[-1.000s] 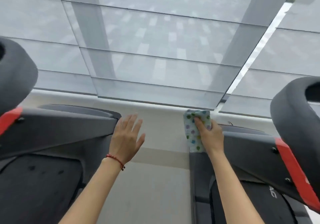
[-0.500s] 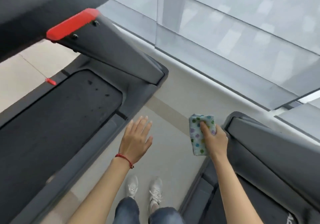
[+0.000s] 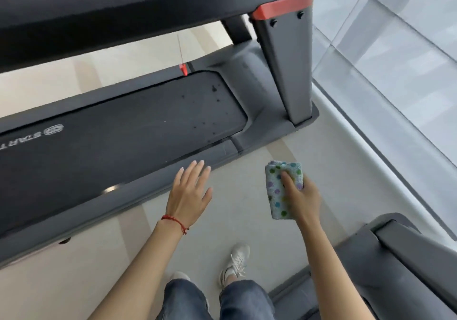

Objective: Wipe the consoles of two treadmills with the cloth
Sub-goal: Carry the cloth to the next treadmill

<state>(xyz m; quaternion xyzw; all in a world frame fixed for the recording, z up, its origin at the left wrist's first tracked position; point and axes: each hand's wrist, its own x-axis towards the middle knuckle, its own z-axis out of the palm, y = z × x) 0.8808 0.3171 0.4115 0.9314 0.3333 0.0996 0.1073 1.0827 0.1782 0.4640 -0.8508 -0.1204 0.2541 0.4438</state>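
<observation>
Pinched between thumb and curled fingers, the folded cloth (image 3: 284, 192) sat in the person's right hand (image 3: 300, 197), held in the air over the pale floor (image 3: 247, 211) of the aisle between two treadmills. It was a light blue cloth with green, purple and blue dots, and the thumb lay across its upper face. Nothing else touched it.

Their left hand (image 3: 189, 194) grasped nothing: its fingers were straight and slightly spread, palm down, with the fingertips near the grey side rail (image 3: 138, 193) of the left treadmill (whether they touched the rail I could not tell). A thin red string bracelet (image 3: 175, 221) circled that wrist.

On the left, the treadmill's black belt (image 3: 118, 136) ran across the view, speckled with small dark spots near its front end and carrying a white logo at the far left. Its grey upright (image 3: 286, 69), capped with a red band (image 3: 282, 6), rose from the front of the deck, and the underside of its dark console (image 3: 123, 5) filled the top of the view. A small red safety clip (image 3: 183, 69) dangled on a cord above the deck's far rail.

Only a grey corner of the second treadmill (image 3: 395, 258) showed at lower right. Sheer window blinds (image 3: 408, 47) lay beyond both machines. Below, blue jeans (image 3: 222, 300) and white sneakers (image 3: 236, 261) stood in the aisle.
</observation>
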